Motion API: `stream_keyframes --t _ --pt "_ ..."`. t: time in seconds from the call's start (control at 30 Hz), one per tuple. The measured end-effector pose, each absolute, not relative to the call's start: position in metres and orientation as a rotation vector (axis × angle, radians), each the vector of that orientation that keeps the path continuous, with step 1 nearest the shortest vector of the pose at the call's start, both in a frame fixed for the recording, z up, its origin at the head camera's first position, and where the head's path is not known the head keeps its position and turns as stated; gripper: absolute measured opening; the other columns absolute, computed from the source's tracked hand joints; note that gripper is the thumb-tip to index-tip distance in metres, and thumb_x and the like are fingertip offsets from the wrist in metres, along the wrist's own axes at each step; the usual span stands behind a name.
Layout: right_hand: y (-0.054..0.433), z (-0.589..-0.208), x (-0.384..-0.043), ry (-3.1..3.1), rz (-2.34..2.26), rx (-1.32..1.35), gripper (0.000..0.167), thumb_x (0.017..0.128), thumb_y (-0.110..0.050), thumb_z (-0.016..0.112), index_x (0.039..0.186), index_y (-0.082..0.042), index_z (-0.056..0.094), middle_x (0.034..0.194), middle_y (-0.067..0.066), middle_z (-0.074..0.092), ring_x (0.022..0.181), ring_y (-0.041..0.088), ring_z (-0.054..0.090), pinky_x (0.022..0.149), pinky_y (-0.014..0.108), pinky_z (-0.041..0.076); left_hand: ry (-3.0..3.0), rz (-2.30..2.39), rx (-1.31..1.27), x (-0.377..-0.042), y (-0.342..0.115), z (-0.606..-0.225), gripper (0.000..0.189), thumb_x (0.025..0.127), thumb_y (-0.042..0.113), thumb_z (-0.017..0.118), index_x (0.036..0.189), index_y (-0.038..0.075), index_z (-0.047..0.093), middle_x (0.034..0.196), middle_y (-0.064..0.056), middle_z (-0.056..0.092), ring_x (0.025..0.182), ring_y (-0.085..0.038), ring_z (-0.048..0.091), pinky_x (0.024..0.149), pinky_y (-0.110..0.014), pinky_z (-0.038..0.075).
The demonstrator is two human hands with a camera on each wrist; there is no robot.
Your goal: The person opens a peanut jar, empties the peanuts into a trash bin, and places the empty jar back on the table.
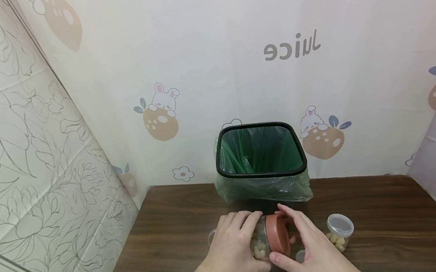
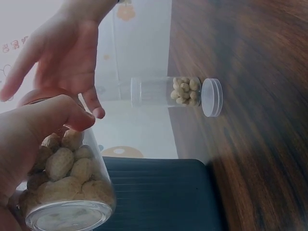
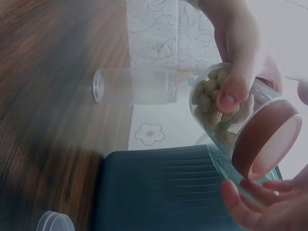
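My left hand (image 1: 234, 250) grips a clear jar (image 1: 259, 241) tilted onto its side, with its base toward the left. Peanuts in their shells (image 2: 67, 168) lie inside it, and a reddish-brown lid (image 1: 278, 235) covers its right end. Around that lid my right hand (image 1: 315, 252) stands with loosely spread fingers, the thumb right at the lid's edge. In the right wrist view its fingertips (image 3: 231, 192) show just below the lid, curled round nothing.
A smaller clear jar with peanuts (image 1: 337, 240) stands on the wooden table (image 1: 397, 222) at right. Near it lies a translucent lid (image 2: 211, 97). A clear jar without contents (image 3: 137, 86) stands left. Behind the hands is a dark bin (image 1: 263, 177) lined with a green bag.
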State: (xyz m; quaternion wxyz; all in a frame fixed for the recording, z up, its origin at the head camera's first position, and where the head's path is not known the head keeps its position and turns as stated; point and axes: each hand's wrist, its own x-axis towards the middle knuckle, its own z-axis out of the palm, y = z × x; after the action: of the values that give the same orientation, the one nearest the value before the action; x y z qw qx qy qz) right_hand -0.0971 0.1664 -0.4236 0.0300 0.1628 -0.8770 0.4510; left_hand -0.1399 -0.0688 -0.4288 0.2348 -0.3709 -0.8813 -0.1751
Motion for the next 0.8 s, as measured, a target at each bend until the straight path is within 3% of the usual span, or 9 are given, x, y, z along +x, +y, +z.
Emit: stream_keyframes --t 0.17,0.33,0.47,0.63,0.8 --pt "0.1632 -0.4247 -0.0985 -2.716 1.360 0.384 0.072 0.107 -0.042 0.071 0.165 -0.014 0.039 0.143 0.008 0.060 0.111 0.015 0.063 0.082 0.028 0.059 -2.412 -0.466 -1.015 -0.1397 -0.0688 -0.4286 0.102 0.059 0.057 0.102 0.143 0.015 0.064 0.125 0.001 0.069 0.108 -0.018 0.065 0.092 -0.040 0.056" --pt "0.1609 -0.4234 -0.0989 -2.752 1.369 0.266 0.060 0.113 -0.044 0.058 0.164 -0.015 0.043 0.138 0.005 0.064 0.115 0.016 0.063 0.080 0.027 0.057 -2.421 -0.440 -1.009 -0.1391 -0.0691 -0.4279 0.102 0.060 0.060 0.101 0.144 0.015 0.063 0.126 0.001 0.069 0.108 -0.018 0.064 0.093 -0.040 0.055" --pt "0.1594 -0.4228 -0.0976 -2.770 1.347 0.223 0.060 0.113 -0.047 0.058 0.162 -0.016 0.046 0.137 0.003 0.066 0.115 0.013 0.064 0.084 0.031 0.058 -2.415 -0.428 -1.004 -0.1388 -0.0688 -0.4278 0.102 0.061 0.060 0.101 0.144 0.015 0.064 0.126 0.001 0.069 0.107 -0.018 0.064 0.092 -0.040 0.055" --pt "0.1588 -0.4239 -0.0966 -2.809 1.273 0.196 0.061 0.112 -0.050 0.059 0.160 -0.013 0.049 0.136 0.002 0.067 0.119 0.014 0.066 0.097 0.045 0.057 -2.399 -0.419 -1.000 -0.1388 -0.0679 -0.4281 0.102 0.059 0.060 0.101 0.143 0.014 0.064 0.125 0.000 0.069 0.106 -0.018 0.064 0.091 -0.039 0.055" --pt "0.1593 -0.4262 -0.0980 -2.836 1.277 0.183 0.064 0.110 -0.053 0.060 0.158 -0.010 0.052 0.138 0.004 0.067 0.121 0.018 0.066 0.100 0.051 0.057 -2.381 -0.411 -0.995 -0.1389 -0.0670 -0.4288 0.102 0.057 0.058 0.102 0.142 0.014 0.065 0.123 0.000 0.070 0.105 -0.019 0.065 0.090 -0.040 0.056"
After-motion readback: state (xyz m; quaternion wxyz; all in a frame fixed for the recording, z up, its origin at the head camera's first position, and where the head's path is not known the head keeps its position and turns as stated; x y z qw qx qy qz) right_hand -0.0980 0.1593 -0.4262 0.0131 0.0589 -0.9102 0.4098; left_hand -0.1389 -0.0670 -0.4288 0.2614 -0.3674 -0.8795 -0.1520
